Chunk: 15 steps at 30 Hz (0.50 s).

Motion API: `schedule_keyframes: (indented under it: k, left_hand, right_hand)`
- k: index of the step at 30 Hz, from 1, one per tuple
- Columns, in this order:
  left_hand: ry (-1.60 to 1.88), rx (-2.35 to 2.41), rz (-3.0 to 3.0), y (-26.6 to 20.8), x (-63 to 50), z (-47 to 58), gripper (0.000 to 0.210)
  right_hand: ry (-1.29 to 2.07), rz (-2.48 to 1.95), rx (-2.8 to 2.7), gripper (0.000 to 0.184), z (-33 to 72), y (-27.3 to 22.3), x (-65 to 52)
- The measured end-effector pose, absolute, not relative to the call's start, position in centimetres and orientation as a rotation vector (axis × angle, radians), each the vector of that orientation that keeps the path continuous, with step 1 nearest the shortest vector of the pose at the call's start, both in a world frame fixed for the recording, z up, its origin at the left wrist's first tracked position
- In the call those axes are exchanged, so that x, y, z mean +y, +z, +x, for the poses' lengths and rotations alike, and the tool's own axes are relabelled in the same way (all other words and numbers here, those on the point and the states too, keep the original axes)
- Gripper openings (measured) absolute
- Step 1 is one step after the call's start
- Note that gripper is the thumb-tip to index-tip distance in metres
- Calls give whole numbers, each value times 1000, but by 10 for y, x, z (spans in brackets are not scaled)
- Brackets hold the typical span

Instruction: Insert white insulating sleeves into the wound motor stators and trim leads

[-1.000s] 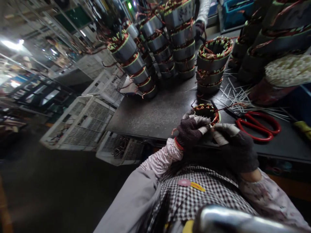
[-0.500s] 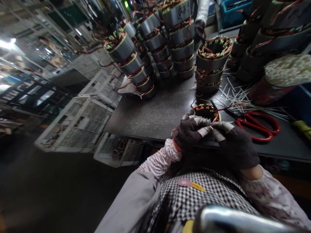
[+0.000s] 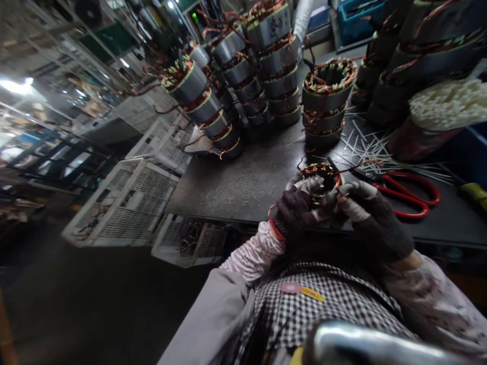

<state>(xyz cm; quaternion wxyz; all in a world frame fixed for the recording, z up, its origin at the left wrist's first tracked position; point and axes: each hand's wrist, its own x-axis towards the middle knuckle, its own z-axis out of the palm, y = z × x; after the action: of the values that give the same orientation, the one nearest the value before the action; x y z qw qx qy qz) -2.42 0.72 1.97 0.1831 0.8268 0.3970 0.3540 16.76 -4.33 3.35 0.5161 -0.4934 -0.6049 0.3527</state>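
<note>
A motor stator (image 3: 318,168) with copper windings and a pale green insulated rim sits at the table's front edge. My left hand (image 3: 299,204), in a dark fingerless glove with taped fingers, grips its left and near side. My right hand (image 3: 371,215), gloved alike, is closed at the stator's near right rim, thumb and fingers pinched together; what lies between them is too small to make out. A copper lead runs from the stator to the right. Red-handled scissors (image 3: 413,195) lie just right of it, partly behind my right hand.
Stacked stators (image 3: 276,56) line the back, with a shorter stack (image 3: 329,99) nearer. White thin strips (image 3: 365,149) lie scattered beside a red container (image 3: 413,139) packed with pale sticks. White crates (image 3: 140,195) stand left of the table (image 3: 224,185). Another person's sleeve (image 3: 303,23) reaches in behind.
My right hand has shifted slightly right, opening a gap from my left fingers at the rim. The other person's gloved hand has left the spot behind the short stack; its sleeve moved left.
</note>
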Motion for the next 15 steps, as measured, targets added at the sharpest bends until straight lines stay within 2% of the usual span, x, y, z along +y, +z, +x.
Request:
schedule_keyframes:
  k: [4,9,13,15]
  left_hand:
    - [1099,1083,2381,11,8,-27,26]
    - [1010,1089,2433,11,5,-16,10]
    - [965,1072,2493,12,1,-14,17]
    - [1035,1050,2490,9,-4,-23,34]
  right_hand:
    - [891,-1386,-1499,24,176,17,-62]
    - [759,-1289,-1414,17,157,53,-39]
    - [729,-1179,-1162,14,132,63,13]
    - [635,-1163,-1155,18,133,56,12]
